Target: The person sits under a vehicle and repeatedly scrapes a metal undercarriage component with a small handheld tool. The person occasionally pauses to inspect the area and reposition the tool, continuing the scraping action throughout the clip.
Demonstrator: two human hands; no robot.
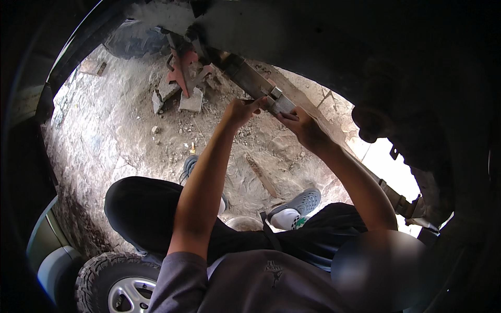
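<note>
Both my arms reach forward to a grey, squared metal piece (pixel 282 103) with a bright raised end, lying along a long metal beam (pixel 251 79) under the vehicle. My left hand (pixel 242 112) grips its near left edge, thumb and fingers closed at the metal. On the other side, my right hand (pixel 305 127) is closed round the piece's lower right end, thumb on top. The fingers beneath the metal are partly hidden. I cannot tell whether the piece is loose or fixed to the beam.
A red stand (pixel 181 73) is beside a pale block (pixel 191 100) on rough, dusty ground. A flat strip (pixel 261 175) lies between my feet. Dark vehicle bodywork (pixel 334 41) hangs overhead and right. A wheel with a knobbly tyre (pixel 94 284) is at lower left.
</note>
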